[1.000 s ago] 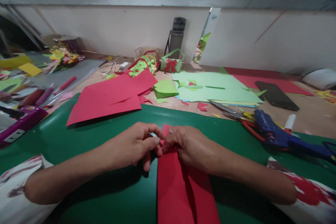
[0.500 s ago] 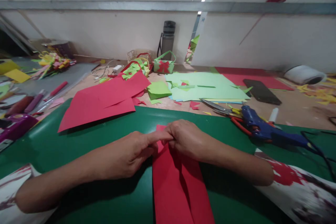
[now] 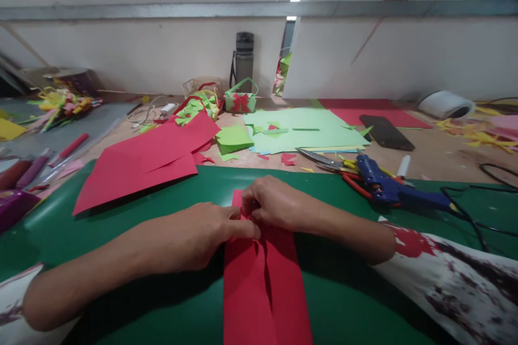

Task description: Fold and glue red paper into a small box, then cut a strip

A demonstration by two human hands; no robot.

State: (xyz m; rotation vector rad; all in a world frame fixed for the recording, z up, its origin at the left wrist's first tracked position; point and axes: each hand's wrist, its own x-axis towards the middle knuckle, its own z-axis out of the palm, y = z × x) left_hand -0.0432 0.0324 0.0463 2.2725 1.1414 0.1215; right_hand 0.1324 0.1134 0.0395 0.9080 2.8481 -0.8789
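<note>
A long strip of folded red paper (image 3: 259, 291) lies on the green mat (image 3: 162, 302) in front of me, its two flaps meeting along a lengthwise seam. Near its far end, my left hand (image 3: 206, 234) grips the paper's left side, thumb laid across the top. My right hand (image 3: 275, 202) pinches the same end from the right, with curled fingers. Both hands nearly touch over the seam. My fingers hide part of the far end.
Red sheets (image 3: 141, 159) lie at the left. Behind are light green sheets (image 3: 299, 124), a small paper basket (image 3: 240, 101) and a bottle (image 3: 244, 59). Scissors (image 3: 319, 159), a blue glue gun (image 3: 384, 178) and a phone (image 3: 386, 132) are at the right.
The view has shifted a little to the right. My left index finger has drawn back from the right hand, and its thumb now lies across the paper. The right hand's fingers have loosened slightly.
</note>
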